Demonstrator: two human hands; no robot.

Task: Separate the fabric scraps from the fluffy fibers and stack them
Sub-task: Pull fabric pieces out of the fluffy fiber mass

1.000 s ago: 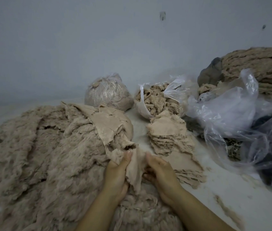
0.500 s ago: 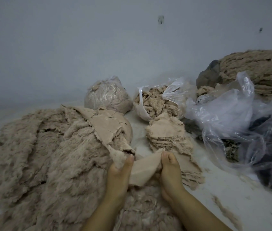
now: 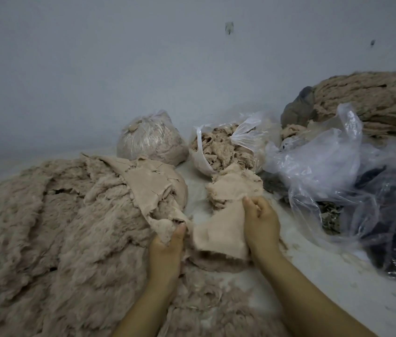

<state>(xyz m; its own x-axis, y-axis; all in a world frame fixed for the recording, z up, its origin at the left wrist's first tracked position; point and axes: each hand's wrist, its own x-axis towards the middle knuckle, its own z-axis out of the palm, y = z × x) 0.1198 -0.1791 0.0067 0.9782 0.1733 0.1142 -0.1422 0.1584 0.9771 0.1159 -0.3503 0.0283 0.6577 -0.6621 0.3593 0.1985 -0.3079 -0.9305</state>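
- The fabric scrap [image 3: 219, 229], a smooth beige piece, hangs between the 2 hands just in front of the person, its upper corner lifted toward the stack of scraps [image 3: 234, 188].
- The right hand [image 3: 261, 222] pinches the scrap's upper right edge, fingers curled round it, right beside the stack.
- The left hand [image 3: 168, 246] grips the torn end of the backing on the fluffy fibers [image 3: 53, 229], thumb on top; the scrap's left edge lies against that end, and whether they are fully parted I cannot tell.
- Step in hand, as I judge it: peeling 1 scrap off the fluffy pile while the left hand holds the pile down.
- The next move likely calls for freeing the last joined edge, then laying the scrap flat on the stack so it does not slide off.
- Farther out: an open bag of fibers [image 3: 219, 149], a tied bag [image 3: 151, 139] and loose plastic sheeting [image 3: 325, 166] by the wall [image 3: 119, 69].
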